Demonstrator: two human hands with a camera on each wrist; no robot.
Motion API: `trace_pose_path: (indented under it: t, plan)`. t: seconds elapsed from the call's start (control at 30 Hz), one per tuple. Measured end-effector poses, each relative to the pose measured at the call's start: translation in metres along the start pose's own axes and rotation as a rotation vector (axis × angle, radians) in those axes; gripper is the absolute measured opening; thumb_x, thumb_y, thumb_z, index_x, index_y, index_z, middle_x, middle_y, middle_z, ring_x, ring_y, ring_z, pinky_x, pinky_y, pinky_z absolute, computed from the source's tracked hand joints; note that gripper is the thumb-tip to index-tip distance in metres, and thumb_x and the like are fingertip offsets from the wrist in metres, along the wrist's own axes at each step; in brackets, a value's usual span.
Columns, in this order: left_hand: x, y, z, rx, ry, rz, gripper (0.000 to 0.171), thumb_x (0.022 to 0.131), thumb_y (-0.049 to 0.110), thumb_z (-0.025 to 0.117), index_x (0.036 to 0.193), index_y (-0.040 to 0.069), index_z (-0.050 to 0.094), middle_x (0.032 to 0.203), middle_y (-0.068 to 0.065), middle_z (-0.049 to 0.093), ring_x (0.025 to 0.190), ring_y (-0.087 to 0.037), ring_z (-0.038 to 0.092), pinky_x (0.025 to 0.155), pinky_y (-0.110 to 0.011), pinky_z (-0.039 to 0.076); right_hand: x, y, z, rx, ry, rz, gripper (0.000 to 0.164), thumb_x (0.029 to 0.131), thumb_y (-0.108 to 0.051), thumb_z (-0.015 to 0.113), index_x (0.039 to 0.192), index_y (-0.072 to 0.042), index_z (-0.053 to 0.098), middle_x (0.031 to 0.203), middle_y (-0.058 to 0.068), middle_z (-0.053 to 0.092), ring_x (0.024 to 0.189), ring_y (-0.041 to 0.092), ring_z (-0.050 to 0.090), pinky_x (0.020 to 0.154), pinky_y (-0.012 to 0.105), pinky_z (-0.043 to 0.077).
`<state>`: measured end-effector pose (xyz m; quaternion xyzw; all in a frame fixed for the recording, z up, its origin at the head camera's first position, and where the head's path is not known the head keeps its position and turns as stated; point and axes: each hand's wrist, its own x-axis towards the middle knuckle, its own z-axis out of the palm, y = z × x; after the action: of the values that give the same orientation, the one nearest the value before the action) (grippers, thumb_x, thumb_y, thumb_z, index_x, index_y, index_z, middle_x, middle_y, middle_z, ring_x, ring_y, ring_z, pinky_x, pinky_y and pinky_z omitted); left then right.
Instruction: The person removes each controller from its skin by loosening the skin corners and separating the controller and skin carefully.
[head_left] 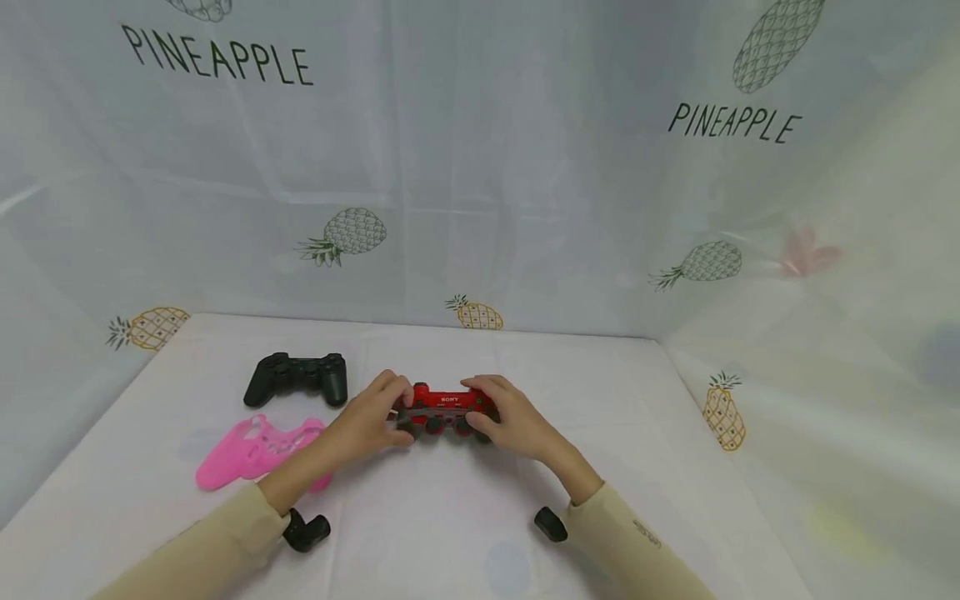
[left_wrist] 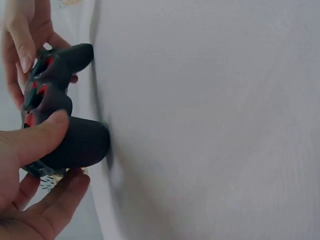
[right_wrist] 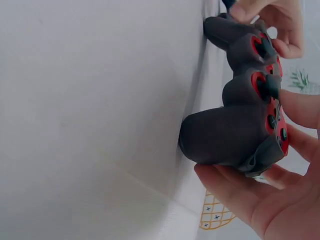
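Observation:
A red game controller (head_left: pixel 450 399) marked SONY rests on the table between both hands. A dark, soft-looking cover (right_wrist: pixel 225 132) wraps its grips and the area round the sticks, while the red face stays exposed; near the right hand the cover's edge looks folded. My left hand (head_left: pixel 367 423) holds one end, thumb pressed on the dark grip and fingers round the far side in the left wrist view. On the other end, my right hand (head_left: pixel 517 419) holds it with the thumb by the face and fingers beneath the grip.
Behind the left hand lies a black controller (head_left: pixel 296 377). A pink controller cover (head_left: pixel 251 450) lies partly under the left forearm. White cloth covers the table (head_left: pixel 450 533), and a pineapple-print curtain (head_left: pixel 510 167) hangs at the back and sides.

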<state>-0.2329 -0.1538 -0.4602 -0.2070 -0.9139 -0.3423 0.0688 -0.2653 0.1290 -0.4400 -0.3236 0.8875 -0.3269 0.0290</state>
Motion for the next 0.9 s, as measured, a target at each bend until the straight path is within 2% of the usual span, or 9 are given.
trace_pose_path:
  t: [0.17,0.3,0.43,0.53,0.63,0.77,0.9]
  plan:
    - [0.000,0.000,0.005,-0.073,0.029,-0.026,0.049,0.081,0.006,0.093,0.103,0.018,0.050,0.108,0.002,0.053,0.102,-0.018,0.069,0.087,-0.037,0.059,-0.006,0.002,0.003,0.046,0.028,0.009,0.058,0.101,-0.019,0.076,0.154,-0.015,0.053,0.152,0.009,0.055,0.138,0.027,0.054,0.115,0.051,0.044]
    - [-0.001,-0.001,0.007,-0.112,0.027,-0.025,0.046,0.084,0.007,0.091,0.103,0.019,0.051,0.110,0.003,0.054,0.098,-0.013,0.069,0.085,-0.032,0.059,-0.010,0.001,0.005,0.066,0.080,0.010,0.058,0.101,-0.018,0.075,0.154,-0.016,0.053,0.150,0.008,0.057,0.137,0.026,0.056,0.114,0.050,0.045]
    - [-0.002,0.002,0.005,-0.160,0.028,-0.023,0.043,0.087,0.007,0.088,0.106,0.020,0.051,0.113,0.004,0.055,0.094,-0.011,0.067,0.082,-0.029,0.058,-0.013,-0.003,0.004,0.081,0.147,-0.024,0.053,0.101,-0.017,0.074,0.151,-0.015,0.056,0.150,0.009,0.058,0.138,0.026,0.055,0.115,0.050,0.044]
    - [-0.002,0.006,0.002,-0.211,0.045,-0.006,0.042,0.088,0.006,0.087,0.108,0.019,0.052,0.114,0.004,0.056,0.093,-0.012,0.066,0.082,-0.029,0.059,-0.015,-0.008,0.004,0.082,0.212,-0.061,0.047,0.102,-0.018,0.074,0.147,-0.014,0.061,0.148,0.009,0.060,0.140,0.027,0.055,0.116,0.051,0.044]
    - [-0.004,0.011,0.000,-0.221,0.047,0.019,0.042,0.089,0.006,0.086,0.110,0.019,0.051,0.115,0.003,0.056,0.094,-0.012,0.067,0.085,-0.030,0.059,-0.017,-0.014,0.005,0.083,0.267,-0.094,0.042,0.102,-0.017,0.073,0.143,-0.011,0.064,0.146,0.010,0.061,0.142,0.029,0.054,0.116,0.053,0.043]
    - [-0.008,0.016,-0.004,-0.237,0.052,0.029,0.043,0.090,0.005,0.084,0.114,0.017,0.050,0.114,0.002,0.058,0.096,-0.013,0.067,0.086,-0.031,0.060,-0.020,-0.023,0.005,0.091,0.293,-0.107,0.038,0.102,-0.014,0.072,0.140,-0.011,0.066,0.145,0.012,0.062,0.142,0.030,0.055,0.115,0.055,0.044]
    - [-0.010,0.019,-0.009,-0.269,0.092,0.037,0.044,0.091,0.001,0.083,0.118,0.013,0.050,0.111,-0.002,0.060,0.098,-0.017,0.066,0.084,-0.030,0.060,-0.021,-0.032,0.003,0.094,0.305,-0.080,0.036,0.104,-0.014,0.070,0.139,-0.015,0.068,0.147,0.011,0.062,0.142,0.029,0.055,0.115,0.054,0.045]
